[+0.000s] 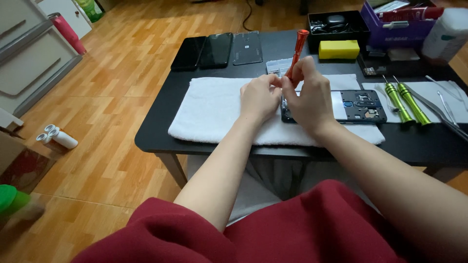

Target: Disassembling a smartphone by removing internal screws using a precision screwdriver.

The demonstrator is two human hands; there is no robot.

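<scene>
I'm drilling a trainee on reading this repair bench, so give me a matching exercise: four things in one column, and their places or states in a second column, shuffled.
Things:
1. Red screwdriver
2. Two green screwdrivers
3. Yellow sponge
4. Opened phone

Places or states:
A. Lying to the right of the phone
B. On the white towel, back cover off
C. Held upright in the right hand, beside the left hand
D. At the table's far edge, by a black tray

Pairs: 1-C, 2-A, 3-D, 4-B
</scene>
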